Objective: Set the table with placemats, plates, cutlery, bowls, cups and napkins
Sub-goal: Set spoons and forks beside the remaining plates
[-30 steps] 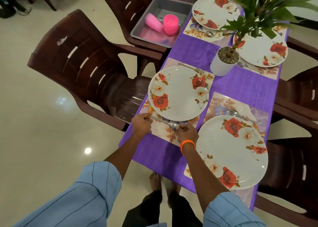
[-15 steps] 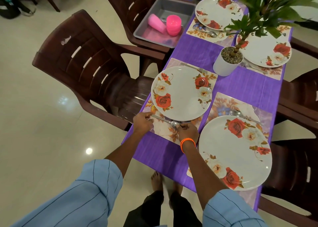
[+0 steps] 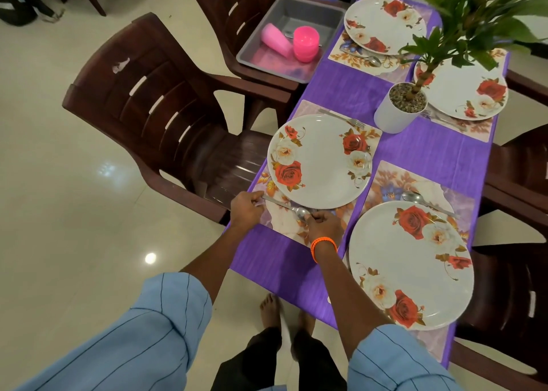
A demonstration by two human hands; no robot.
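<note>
Both hands have barely shifted the spoon point(image 3: 292, 208) along the placemat point(image 3: 281, 221), below the plate point(image 3: 320, 160).

no readable text, labels or numbers

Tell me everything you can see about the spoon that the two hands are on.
The spoon is shiny, silver-coloured metal, lying flat on the floral placemat, just beside the near edge of the rose-patterned plate. Its slim handle points toward the left hand, whose fingers hold the handle's end. Its bowl lies toward the right hand, whose fingertips pinch it. Whether it touches the plate's rim cannot be told.
</note>
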